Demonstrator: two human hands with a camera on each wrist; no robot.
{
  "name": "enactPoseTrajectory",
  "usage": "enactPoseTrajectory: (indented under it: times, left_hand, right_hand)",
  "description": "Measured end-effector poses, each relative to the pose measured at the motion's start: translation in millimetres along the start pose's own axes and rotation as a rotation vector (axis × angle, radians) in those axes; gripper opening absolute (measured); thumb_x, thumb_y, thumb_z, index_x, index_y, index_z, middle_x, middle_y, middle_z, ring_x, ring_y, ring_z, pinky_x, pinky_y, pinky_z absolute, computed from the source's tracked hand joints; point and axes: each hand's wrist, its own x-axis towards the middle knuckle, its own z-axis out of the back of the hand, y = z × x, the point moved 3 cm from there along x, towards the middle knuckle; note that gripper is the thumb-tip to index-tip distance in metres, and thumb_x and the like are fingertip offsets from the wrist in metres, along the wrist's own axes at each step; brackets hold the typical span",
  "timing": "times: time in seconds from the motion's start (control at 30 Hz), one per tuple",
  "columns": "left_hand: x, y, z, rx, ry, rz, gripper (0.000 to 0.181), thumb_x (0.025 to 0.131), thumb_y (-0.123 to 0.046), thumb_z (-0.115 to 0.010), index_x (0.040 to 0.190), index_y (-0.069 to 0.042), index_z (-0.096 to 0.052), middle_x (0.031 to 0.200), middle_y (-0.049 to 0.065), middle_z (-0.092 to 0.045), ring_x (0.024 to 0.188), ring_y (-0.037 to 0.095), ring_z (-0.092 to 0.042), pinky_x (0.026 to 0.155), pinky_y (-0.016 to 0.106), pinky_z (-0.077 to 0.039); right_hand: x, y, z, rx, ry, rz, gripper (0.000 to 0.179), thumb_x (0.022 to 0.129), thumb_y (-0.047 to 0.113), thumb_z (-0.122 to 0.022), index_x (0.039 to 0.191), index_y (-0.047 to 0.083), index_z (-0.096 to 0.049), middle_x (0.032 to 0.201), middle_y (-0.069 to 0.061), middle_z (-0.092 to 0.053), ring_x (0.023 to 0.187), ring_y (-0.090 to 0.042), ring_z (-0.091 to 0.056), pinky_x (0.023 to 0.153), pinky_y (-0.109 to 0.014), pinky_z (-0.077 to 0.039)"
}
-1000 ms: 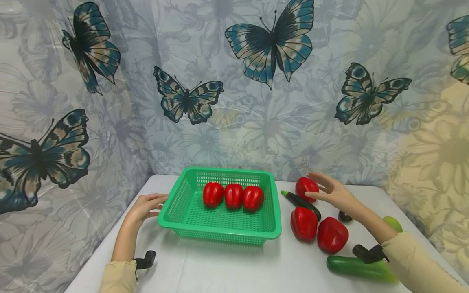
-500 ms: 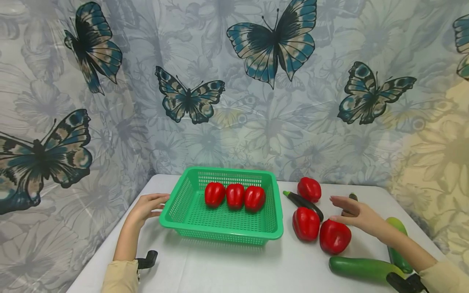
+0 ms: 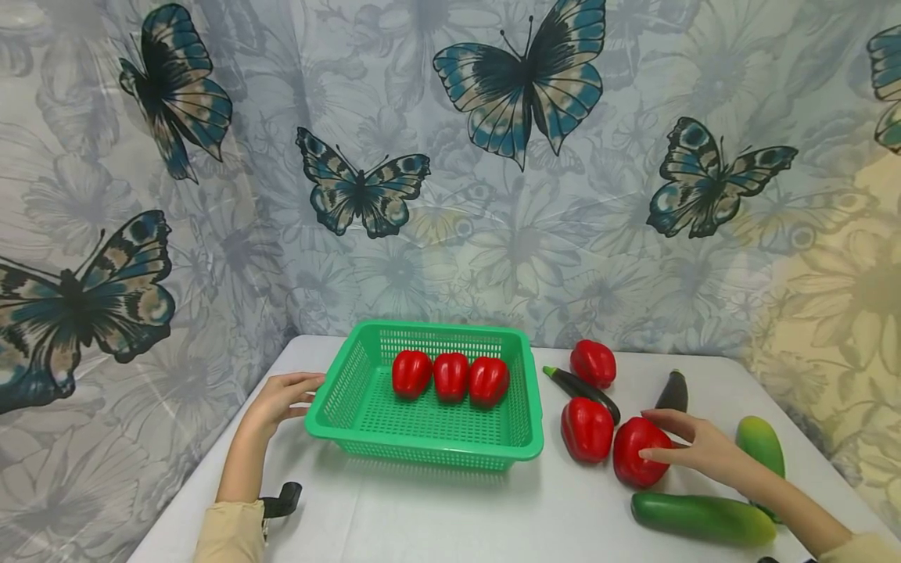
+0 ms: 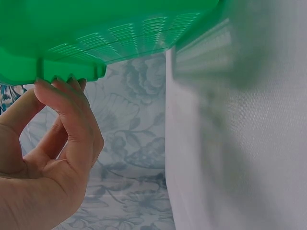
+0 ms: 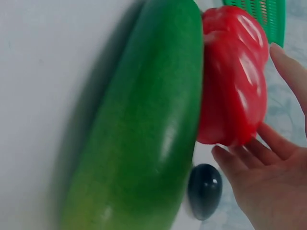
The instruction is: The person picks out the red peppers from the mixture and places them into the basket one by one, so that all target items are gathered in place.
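Observation:
My right hand (image 3: pixel 697 447) is at a red bell pepper (image 3: pixel 632 457), thumb over its near side and fingers over its far side. In the right wrist view, fingertips meet the pepper (image 5: pixel 235 81) while the thumb (image 5: pixel 290 69) stands spread beside it. My left hand (image 3: pixel 278 399) touches the left rim of a green plastic basket (image 3: pixel 422 444); the left wrist view has its fingertips against the rim's edge (image 4: pixel 62 72). Three red bell peppers (image 3: pixel 450 377) lie in a row inside the basket. Another bell pepper (image 3: pixel 587 430) lies just left of the right hand's one.
A green cucumber-like vegetable (image 3: pixel 704 518) lies in front of the right hand, a green mango-like one (image 3: pixel 760 446) beyond the forearm. Farther back are a thin dark eggplant (image 3: pixel 580 391), a red bell pepper (image 3: pixel 594 363) and a dark elongated vegetable (image 3: pixel 673 391). Butterfly-patterned cloth (image 3: pixel 521 258) hangs behind.
My right hand has come from above the far bell pepper toward the near right, down onto the right-hand pepper. The left hand stays at the basket rim.

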Motion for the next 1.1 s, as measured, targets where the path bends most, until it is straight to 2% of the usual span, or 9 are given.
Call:
enactPoseTrajectory:
  times: [0.13, 0.37, 0.53, 0.67, 0.87, 0.97, 1.1]
  left_hand:
    - [-1.0, 0.1, -0.4, -0.001, 0.003, -0.002, 0.057, 0.095, -0.036, -0.064, 0.133, 0.005, -0.055, 0.103, -0.003, -0.067, 0.085, 0.007, -0.065, 0.082, 0.030, -0.059]
    - [-0.3, 0.1, -0.8, 0.007, -0.009, 0.002, 0.057, 0.094, -0.037, -0.065, 0.132, 0.005, -0.056, 0.107, 0.000, -0.067, 0.086, 0.008, -0.065, 0.081, 0.030, -0.059]
    - [0.3, -0.4, -0.3, 0.012, -0.007, -0.009, 0.057, 0.095, -0.036, -0.064, 0.133, 0.005, -0.055, 0.106, 0.000, -0.067, 0.086, 0.008, -0.065, 0.082, 0.030, -0.059]
    - [0.1, -0.3, -0.3, 0.006, -0.005, -0.011, 0.056, 0.095, -0.036, -0.064, 0.133, 0.005, -0.056, 0.103, -0.002, -0.067, 0.086, 0.008, -0.065, 0.082, 0.030, -0.059]
    - [0.2, 0.4, -0.4, 0.001, -0.004, -0.005, 0.056, 0.095, -0.036, -0.064, 0.132, 0.005, -0.056, 0.104, -0.002, -0.067, 0.086, 0.008, -0.065, 0.082, 0.029, -0.059]
    - [0.2, 0.9, -0.5, -0.002, -0.005, -0.003, 0.056, 0.095, -0.036, -0.064, 0.132, 0.005, -0.056, 0.104, -0.003, -0.067, 0.086, 0.008, -0.065, 0.081, 0.029, -0.059]
    - [0.6, 0.6, -0.7, -0.008, -0.004, 0.000, 0.056, 0.094, -0.036, -0.065, 0.132, 0.005, -0.056, 0.103, -0.003, -0.067, 0.086, 0.008, -0.064, 0.081, 0.029, -0.059]
  right_hand:
    - [-0.2, -2, -5, 0.016, 0.010, -0.026, 0.077, 0.087, 0.032, -0.072, 0.143, -0.008, -0.038, 0.139, -0.035, -0.045, 0.127, -0.057, -0.040, 0.089, -0.057, -0.054]
    - [0.3, -5, -12, 0.029, -0.004, -0.025, 0.084, 0.083, 0.029, -0.076, 0.146, -0.005, -0.033, 0.136, -0.036, -0.045, 0.116, -0.046, -0.053, 0.082, -0.049, -0.059]
    - [0.8, -6, -13, 0.047, -0.008, -0.019, 0.085, 0.083, 0.028, -0.077, 0.147, -0.004, -0.032, 0.138, -0.037, -0.041, 0.118, -0.051, -0.049, 0.081, -0.050, -0.059]
    - [1.1, -7, -14, 0.050, -0.023, -0.002, 0.082, 0.084, 0.027, -0.075, 0.146, -0.005, -0.033, 0.138, -0.037, -0.042, 0.119, -0.051, -0.048, 0.082, -0.051, -0.058]
    - [1.8, -7, -15, 0.058, -0.069, 0.043, 0.072, 0.086, 0.023, -0.074, 0.142, -0.007, -0.040, 0.135, -0.034, -0.049, 0.115, -0.047, -0.055, 0.082, -0.047, -0.059]
    - [2.0, -9, -15, 0.054, -0.067, 0.033, 0.072, 0.086, 0.024, -0.073, 0.141, -0.008, -0.040, 0.136, -0.035, -0.048, 0.117, -0.052, -0.052, 0.084, -0.051, -0.058]
    - [1.3, -12, -17, 0.056, -0.044, 0.001, 0.078, 0.086, 0.026, -0.074, 0.143, -0.010, -0.035, 0.140, -0.038, -0.041, 0.125, -0.058, -0.042, 0.090, -0.058, -0.053]
